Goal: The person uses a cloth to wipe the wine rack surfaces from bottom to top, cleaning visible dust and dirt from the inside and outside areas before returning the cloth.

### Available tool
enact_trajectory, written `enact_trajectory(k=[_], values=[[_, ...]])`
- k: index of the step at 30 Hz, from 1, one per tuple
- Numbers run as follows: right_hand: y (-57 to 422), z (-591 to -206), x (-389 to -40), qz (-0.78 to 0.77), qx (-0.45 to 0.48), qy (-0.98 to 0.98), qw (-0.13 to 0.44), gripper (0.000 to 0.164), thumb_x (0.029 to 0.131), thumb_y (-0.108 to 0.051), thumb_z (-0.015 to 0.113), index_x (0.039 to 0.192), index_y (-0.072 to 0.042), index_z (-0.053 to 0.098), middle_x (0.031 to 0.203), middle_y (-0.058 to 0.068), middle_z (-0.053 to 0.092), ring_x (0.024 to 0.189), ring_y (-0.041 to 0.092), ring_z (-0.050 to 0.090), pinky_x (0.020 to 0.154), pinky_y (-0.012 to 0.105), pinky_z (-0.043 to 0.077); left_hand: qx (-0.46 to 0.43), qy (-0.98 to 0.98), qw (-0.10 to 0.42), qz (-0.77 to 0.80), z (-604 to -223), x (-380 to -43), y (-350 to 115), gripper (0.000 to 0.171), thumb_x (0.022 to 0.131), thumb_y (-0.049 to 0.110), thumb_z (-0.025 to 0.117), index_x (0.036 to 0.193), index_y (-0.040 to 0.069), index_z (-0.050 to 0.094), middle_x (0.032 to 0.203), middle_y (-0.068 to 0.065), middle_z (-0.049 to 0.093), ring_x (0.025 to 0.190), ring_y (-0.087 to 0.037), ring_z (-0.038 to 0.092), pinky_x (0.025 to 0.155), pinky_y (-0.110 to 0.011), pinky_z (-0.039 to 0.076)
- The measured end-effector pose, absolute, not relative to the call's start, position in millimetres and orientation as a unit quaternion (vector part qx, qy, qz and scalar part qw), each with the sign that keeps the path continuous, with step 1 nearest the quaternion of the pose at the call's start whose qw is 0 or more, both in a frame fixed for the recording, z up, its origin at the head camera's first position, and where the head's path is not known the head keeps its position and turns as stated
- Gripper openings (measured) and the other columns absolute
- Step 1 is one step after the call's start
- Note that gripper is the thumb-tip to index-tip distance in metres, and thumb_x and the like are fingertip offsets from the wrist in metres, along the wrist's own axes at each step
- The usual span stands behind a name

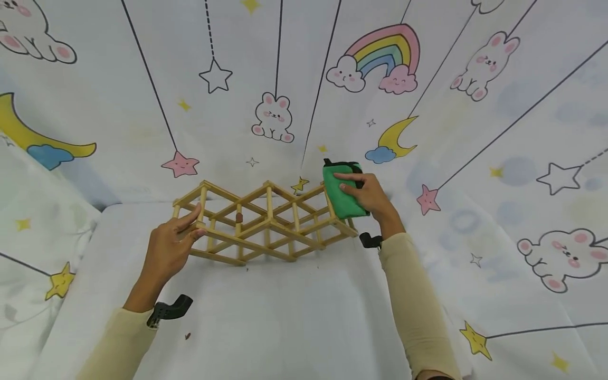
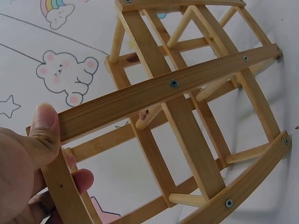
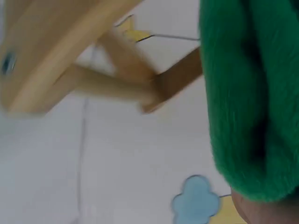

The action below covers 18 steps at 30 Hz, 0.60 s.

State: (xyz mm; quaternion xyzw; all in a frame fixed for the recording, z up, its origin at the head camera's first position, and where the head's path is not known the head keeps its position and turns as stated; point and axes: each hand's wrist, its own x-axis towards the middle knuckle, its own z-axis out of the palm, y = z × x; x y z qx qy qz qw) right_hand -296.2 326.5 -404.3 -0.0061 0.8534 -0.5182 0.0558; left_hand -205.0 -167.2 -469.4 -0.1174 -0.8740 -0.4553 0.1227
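Note:
A lattice-like folding wooden rack (image 1: 269, 211), made of crossed slats and round dowels, spans the space between both hands. My left hand (image 1: 168, 248) grips its left end; in the left wrist view the thumb (image 2: 45, 122) lies on a slat and fingers curl behind. Over at the right end, my right hand (image 1: 372, 198) holds a folded green cloth (image 1: 338, 192) with black edging against the rack. Plush green cloth (image 3: 238, 102) fills the right side of the right wrist view, beside a blurred wooden slat (image 3: 46, 56). The cloth hides part of the rack's end.
Under the rack is a white surface (image 1: 285, 311), with a small brown bit (image 1: 187, 335) on it. A brown spot (image 1: 239, 217) shows on one dowel. Behind hangs a white sheet (image 1: 228, 31) printed with rabbits, stars and moons.

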Motion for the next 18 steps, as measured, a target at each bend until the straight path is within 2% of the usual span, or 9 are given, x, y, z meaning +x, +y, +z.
enact_trajectory(k=[3,6,9,13,16,18], values=[[340.3,-414.2,-304.8,-0.423,0.027,0.9,0.099,0.038,0.105,-0.024,0.07,0.143,-0.025,0.07,0.16,0.024,0.048,0.095,0.024,0.069,0.074,0.03,0.06,-0.115,-0.874,0.116,-0.458,-471.0,-205.5,-163.7,0.061,0.099,0.019,0.076,0.155,0.018,0.053,0.134,-0.029,0.069,0.127,-0.05,0.065,0.095,-0.069,0.052],[358.4,-418.2,-303.2,-0.349,0.044,0.93,0.107,0.036,0.106,-0.02,0.067,0.142,-0.024,0.07,0.16,0.026,0.047,0.097,0.027,0.064,0.072,0.03,0.056,-0.108,-0.88,0.113,-0.449,-471.4,-204.0,-162.0,0.062,0.098,0.02,0.076,0.156,0.02,0.052,0.131,-0.028,0.071,0.127,-0.051,0.063,0.092,-0.068,0.054],[360.2,-413.5,-294.3,-0.428,0.041,0.898,0.092,0.038,0.105,-0.024,0.07,0.144,-0.023,0.069,0.157,0.025,0.05,0.097,0.025,0.07,0.075,0.033,0.061,-0.107,-0.886,0.119,-0.435,-470.5,-202.2,-163.5,0.064,0.098,0.02,0.077,0.157,0.021,0.051,0.125,-0.027,0.074,0.126,-0.053,0.062,0.088,-0.066,0.054],[336.6,-405.2,-288.4,-0.598,0.018,0.797,0.077,0.045,0.101,-0.03,0.076,0.145,-0.025,0.068,0.161,0.018,0.049,0.107,0.022,0.074,0.081,0.036,0.065,-0.113,-0.89,0.135,-0.421,-469.2,-201.7,-166.4,0.064,0.097,0.019,0.078,0.155,0.02,0.052,0.116,-0.026,0.076,0.118,-0.052,0.065,0.078,-0.05,0.054],[324.5,-408.5,-293.3,-0.594,0.003,0.799,0.091,0.045,0.1,-0.03,0.078,0.144,-0.026,0.069,0.166,0.014,0.044,0.119,0.027,0.069,0.085,0.034,0.063,-0.114,-0.886,0.143,-0.426,-469.6,-202.4,-166.2,0.063,0.096,0.018,0.078,0.154,0.018,0.053,0.114,-0.026,0.076,0.114,-0.051,0.067,0.076,-0.046,0.052],[326.6,-412.9,-296.2,-0.545,0.007,0.832,0.101,0.043,0.1,-0.028,0.077,0.143,-0.026,0.07,0.168,0.015,0.042,0.124,0.028,0.065,0.085,0.032,0.061,-0.113,-0.882,0.142,-0.435,-471.1,-203.2,-164.8,0.063,0.096,0.017,0.078,0.154,0.018,0.054,0.118,-0.026,0.075,0.117,-0.051,0.067,0.082,-0.053,0.054]])
